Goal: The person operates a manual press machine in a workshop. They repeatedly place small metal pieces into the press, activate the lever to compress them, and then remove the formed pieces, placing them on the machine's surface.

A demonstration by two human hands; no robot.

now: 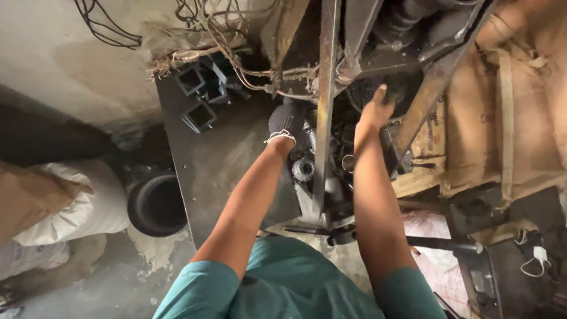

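The left hand [287,120], wearing a dark glove, is pressing curled fingers against the greasy machine [319,165] beside an upright metal bar [325,106]; what it is gripping cannot be told. The bare right hand [375,109] is reaching into dark black material [363,90] heaped behind the bar, fingers loosely spread and holding nothing visible.

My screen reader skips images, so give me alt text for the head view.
Seen from above, a person's gloved left hand and bare right hand reach into a grimy metal machine frame. Square black tubes lie at left, brown sacks at right.
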